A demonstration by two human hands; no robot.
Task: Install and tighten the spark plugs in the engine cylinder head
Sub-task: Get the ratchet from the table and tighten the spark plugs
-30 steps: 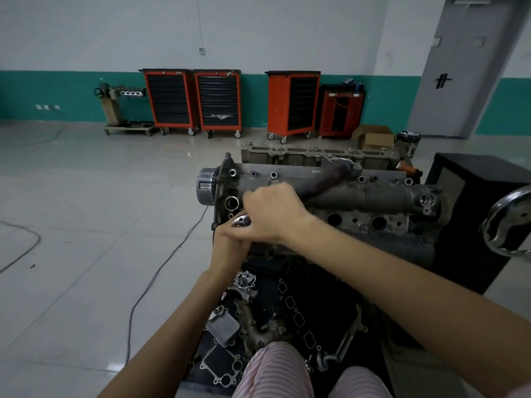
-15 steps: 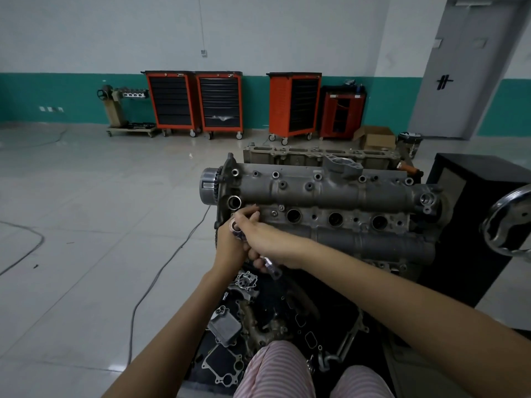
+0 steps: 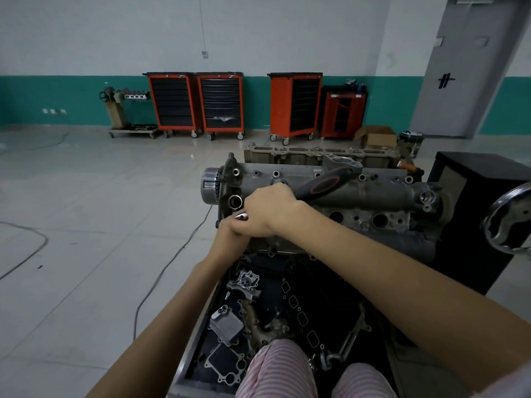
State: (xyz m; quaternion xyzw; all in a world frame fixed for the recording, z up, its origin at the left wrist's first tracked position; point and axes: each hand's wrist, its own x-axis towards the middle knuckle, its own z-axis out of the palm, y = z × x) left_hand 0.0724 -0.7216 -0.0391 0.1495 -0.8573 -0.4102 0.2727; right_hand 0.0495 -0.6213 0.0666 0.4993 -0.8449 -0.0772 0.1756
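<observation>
A: Where are your hands?

B: Both sit at the left end of the head (image 3: 373,193). Your right hand (image 3: 268,209) is curled tight round the ratchet (image 3: 324,185), whose black grip with a red inlay slants up and right across the head's rounded grey casting. Your left hand (image 3: 230,234) lies just under the right one, fingers bent round the ratchet's shiny metal end.

A: And the plug?

B: You can't see it; your hands cover that hole. To their right, two round plug holes (image 3: 379,221) show dark in the rough, stained metal. Below the head, gaskets and cast parts (image 3: 227,326) lie on a dark tray, partly cut off by your striped knees.
</observation>
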